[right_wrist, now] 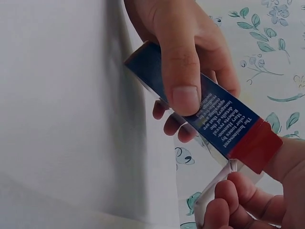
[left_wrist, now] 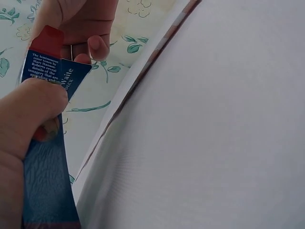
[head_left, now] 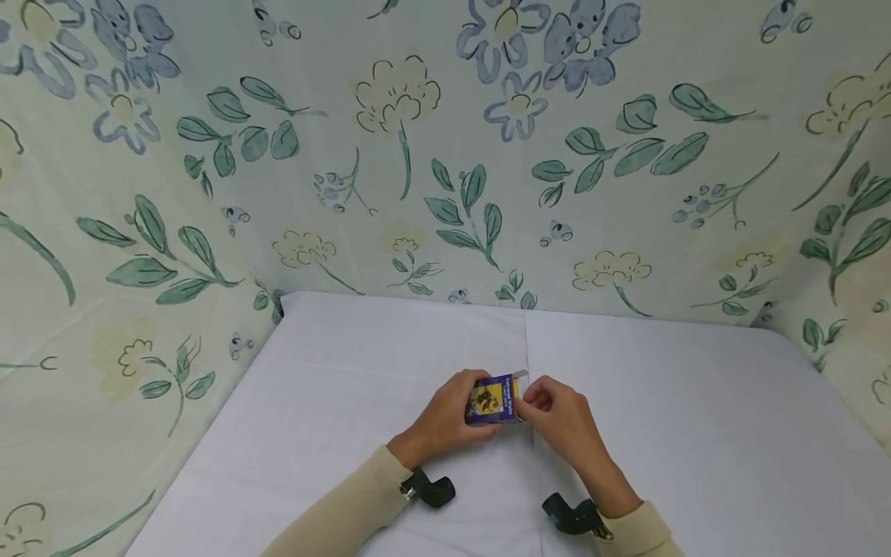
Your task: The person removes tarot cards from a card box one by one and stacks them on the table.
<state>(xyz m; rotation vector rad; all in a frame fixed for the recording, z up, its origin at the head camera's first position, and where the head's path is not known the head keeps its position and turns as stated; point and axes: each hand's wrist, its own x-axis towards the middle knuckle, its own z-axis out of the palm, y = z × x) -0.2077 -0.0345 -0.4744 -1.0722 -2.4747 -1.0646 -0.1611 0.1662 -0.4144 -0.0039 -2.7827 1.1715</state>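
A blue tarot card box [head_left: 490, 399] with a yellow picture panel is held over the white-covered table. My left hand [head_left: 445, 414] grips its body, the thumb [right_wrist: 183, 90] along the narrow printed side. The box's right end is opened, with a red side flap [right_wrist: 257, 145] sticking out and a pale lid flap [head_left: 520, 374] raised. At this end is my right hand [head_left: 560, 418], its thumb against the opening and its fingers [right_wrist: 228, 191] curled beside the pale flap. In the left wrist view the red flap [left_wrist: 47, 42] partly covers the right hand [left_wrist: 76, 24]. The box's contents are hidden.
A white cloth [head_left: 376, 340] covers the table, with a crease running down its middle. Floral fabric [head_left: 418, 155] hangs behind the table and at both sides. Each wrist carries a black camera mount [head_left: 435, 491], close above the cloth.
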